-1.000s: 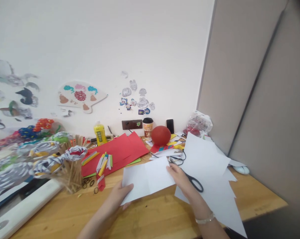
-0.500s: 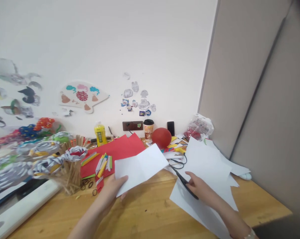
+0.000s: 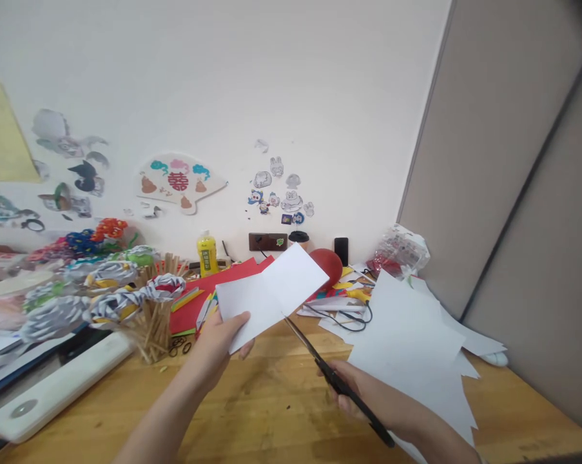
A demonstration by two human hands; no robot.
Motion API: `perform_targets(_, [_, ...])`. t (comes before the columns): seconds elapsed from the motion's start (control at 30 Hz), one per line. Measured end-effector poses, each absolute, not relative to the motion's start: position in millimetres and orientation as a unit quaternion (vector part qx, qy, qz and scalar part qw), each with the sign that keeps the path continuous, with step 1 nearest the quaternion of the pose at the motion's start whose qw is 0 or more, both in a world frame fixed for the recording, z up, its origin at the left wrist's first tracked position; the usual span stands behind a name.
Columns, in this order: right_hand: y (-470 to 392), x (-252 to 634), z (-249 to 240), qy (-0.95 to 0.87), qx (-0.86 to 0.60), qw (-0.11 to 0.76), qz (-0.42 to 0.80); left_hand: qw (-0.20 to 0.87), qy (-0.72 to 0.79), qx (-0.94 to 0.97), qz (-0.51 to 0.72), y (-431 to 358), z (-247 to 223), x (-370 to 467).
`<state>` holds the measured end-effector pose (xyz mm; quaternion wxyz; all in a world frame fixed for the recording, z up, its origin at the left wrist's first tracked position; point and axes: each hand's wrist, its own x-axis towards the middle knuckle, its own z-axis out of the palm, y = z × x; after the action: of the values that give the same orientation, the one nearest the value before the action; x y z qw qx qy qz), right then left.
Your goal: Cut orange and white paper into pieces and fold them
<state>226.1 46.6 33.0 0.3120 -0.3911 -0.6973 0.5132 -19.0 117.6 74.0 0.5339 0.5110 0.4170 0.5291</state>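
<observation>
My left hand (image 3: 227, 336) pinches the lower left part of a creased white paper (image 3: 271, 293), thumb on top and fingertips behind it, above the wooden table. Black-handled scissors (image 3: 336, 381) are in my right hand (image 3: 356, 386). Their blades point up and left, with the tips at the lower edge of the held paper; whether the tips overlap the paper is hard to tell. Large white sheets (image 3: 407, 328) lie on the table to the right, partly under my right forearm.
Red paper (image 3: 223, 278), a yellow bottle (image 3: 207, 254), a red balloon (image 3: 327, 267) and a black cable stand or lie behind the hands. Wooden sticks (image 3: 153, 332), paper flowers (image 3: 111, 306) and a white bar (image 3: 61, 386) are on the left of the table (image 3: 252, 412).
The scissors have moved left and now reach the held paper's lower edge. The held paper is raised a little and hides the cup and part of the balloon. The view has turned slightly left.
</observation>
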Motion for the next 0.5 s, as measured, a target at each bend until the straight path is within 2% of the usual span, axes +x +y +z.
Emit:
perform_targets(0.37, [56.0, 199.4, 7.3, -0.593, -0.336, 0.365, 0.634, 0.567, 0.439, 0.514, 0.471, 92.8, 56.9, -11.7])
perform_targets(0.5, [59.7, 190.2, 4.7, -0.494, -0.339, 0.382, 0.703, 0.567, 0.445, 0.513, 0.467, 88.2, 55.0, -10.3])
